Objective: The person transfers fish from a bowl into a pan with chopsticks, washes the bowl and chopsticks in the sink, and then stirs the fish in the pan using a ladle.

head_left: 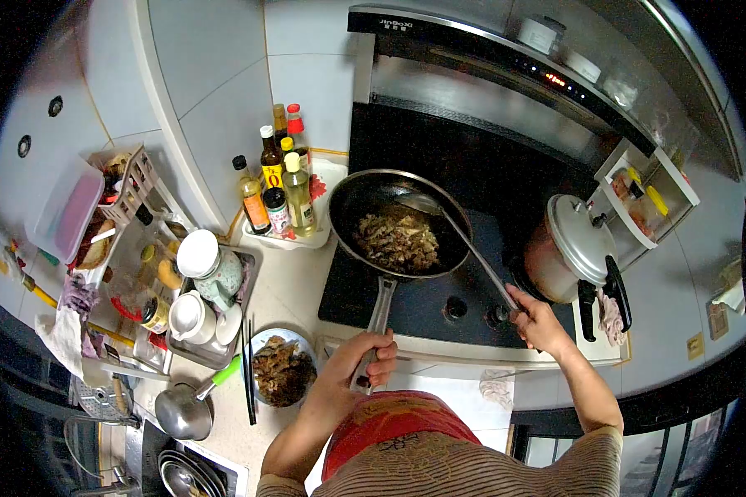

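Observation:
A dark wok (pixel 346 217) with chopped, browned food (pixel 398 240) in it is on the black stove. My left hand (pixel 365 360) is wrapped around the wok's metal handle (pixel 382 306). In my right hand (pixel 540 321) is the handle end of a long metal spatula (pixel 477 248). Its blade rests inside the wok at the far side of the food, partly covered by it. Left of my left forearm, a plate (pixel 304 340) of dark cooked food stands on the counter, with black chopsticks (pixel 249 373) along its left side.
A pressure cooker (pixel 568 248) stands on the stove's right side, its black handles toward me. Several sauce bottles (pixel 301 195) crowd a white tray (pixel 323 236) behind the wok's left. A metal tray (pixel 253 277) of crockery and a small saucepan (pixel 182 412) are at the left. The range hood (pixel 506 62) overhangs.

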The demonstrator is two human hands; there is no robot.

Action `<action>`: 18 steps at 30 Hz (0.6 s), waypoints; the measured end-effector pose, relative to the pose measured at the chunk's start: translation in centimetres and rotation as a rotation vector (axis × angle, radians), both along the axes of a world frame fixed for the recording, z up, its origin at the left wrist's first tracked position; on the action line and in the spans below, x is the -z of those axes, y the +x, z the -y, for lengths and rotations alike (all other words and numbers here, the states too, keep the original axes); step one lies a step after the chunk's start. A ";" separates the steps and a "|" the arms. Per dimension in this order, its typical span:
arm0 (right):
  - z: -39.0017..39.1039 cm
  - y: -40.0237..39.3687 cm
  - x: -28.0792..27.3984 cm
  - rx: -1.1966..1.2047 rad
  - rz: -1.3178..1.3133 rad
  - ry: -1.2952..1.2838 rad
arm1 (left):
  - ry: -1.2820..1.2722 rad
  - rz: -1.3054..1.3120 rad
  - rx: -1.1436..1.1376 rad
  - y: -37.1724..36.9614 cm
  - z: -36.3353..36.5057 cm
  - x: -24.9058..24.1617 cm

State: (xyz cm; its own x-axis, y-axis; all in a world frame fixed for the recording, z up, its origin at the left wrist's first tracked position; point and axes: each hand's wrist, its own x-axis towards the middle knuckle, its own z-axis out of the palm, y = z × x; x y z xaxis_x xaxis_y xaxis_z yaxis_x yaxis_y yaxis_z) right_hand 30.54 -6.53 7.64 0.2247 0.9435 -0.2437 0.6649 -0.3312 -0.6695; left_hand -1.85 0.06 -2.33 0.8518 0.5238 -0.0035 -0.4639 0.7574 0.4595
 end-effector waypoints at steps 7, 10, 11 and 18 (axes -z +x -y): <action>0.5 0.0 -0.3 0.007 -0.050 -0.065 | 0.029 0.071 -0.023 0.7 0.3 -1.5; 1.1 -0.2 -1.5 -0.043 0.039 -0.078 | 0.054 -0.035 -0.066 0.6 0.8 -2.3; 1.4 0.0 -1.8 -0.069 0.073 -0.055 | 0.032 -0.056 -0.068 0.6 0.9 -2.3; 2.6 0.2 -4.2 -0.043 0.124 -0.079 | -0.202 -0.176 0.025 2.4 -0.1 -2.1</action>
State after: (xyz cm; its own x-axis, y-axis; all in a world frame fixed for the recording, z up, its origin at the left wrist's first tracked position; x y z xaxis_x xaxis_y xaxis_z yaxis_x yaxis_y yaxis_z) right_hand 30.77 -9.12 11.86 0.2171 0.9321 -0.2900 0.7558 -0.3485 -0.5543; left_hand 0.51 0.21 -0.27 0.8415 0.4763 -0.2548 -0.3705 0.8522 0.3694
